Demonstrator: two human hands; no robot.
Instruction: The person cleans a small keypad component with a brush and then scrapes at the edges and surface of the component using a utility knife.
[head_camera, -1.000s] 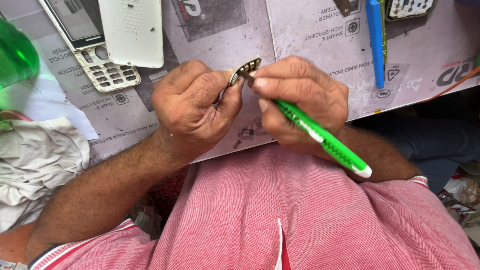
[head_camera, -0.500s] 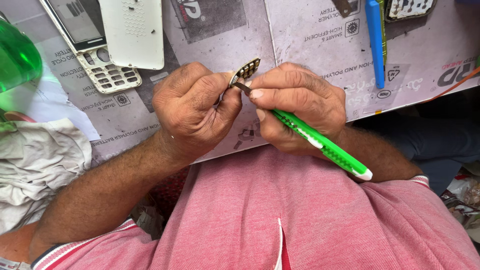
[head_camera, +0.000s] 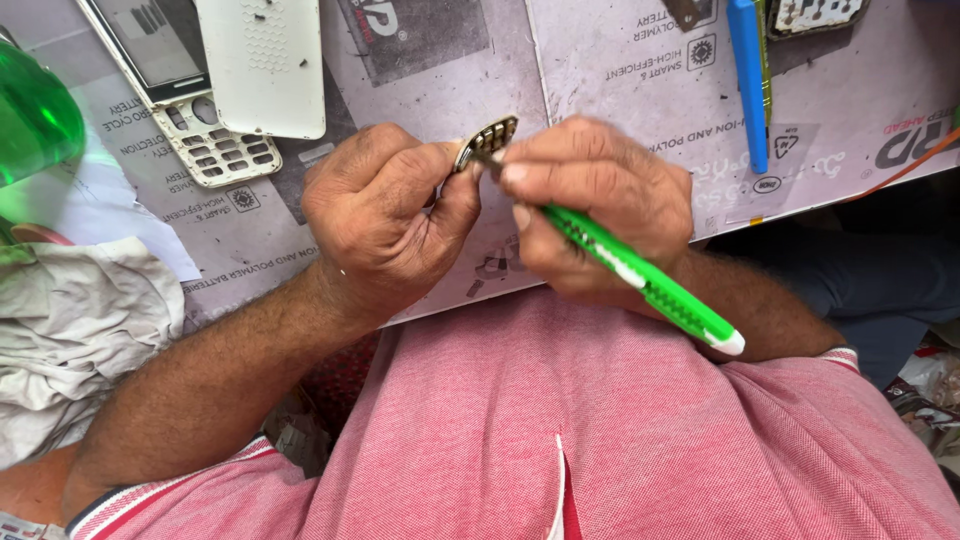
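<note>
Step in hand: You look to be working the tool tip on a small part, cleaning or prying at it while it is held up over the bench.
Left hand (head_camera: 385, 225): Your fingers are curled tight, pinching the part between thumb and fingertips, its edge facing the tool.
Part (head_camera: 487, 142): A little metal piece with a ridged, contact-like end; it sits above the mat, between your two hands, mostly hidden by your thumb.
Right hand (head_camera: 600, 205): Clenched around the green tool (head_camera: 640, 280) in a pen grip, forefinger pressed near the front.
Tool tip: It meets the part just below its ridged end; whether it is under an edge or only touching, you cannot tell from here.
Bench: The mat (head_camera: 620, 60) carries a keypad phone (head_camera: 170, 90) lying open, a white cover (head_camera: 262, 62) over it, and a blue tool (head_camera: 748, 80) off to your right. A cloth (head_camera: 80, 330) and a green bottle (head_camera: 35, 115) lie on your left.
Next move, as a judgement: Small, steady pressure at the tip; keep the left pinch firm so the part does not spring away, and keep the tip off your thumb.
</note>
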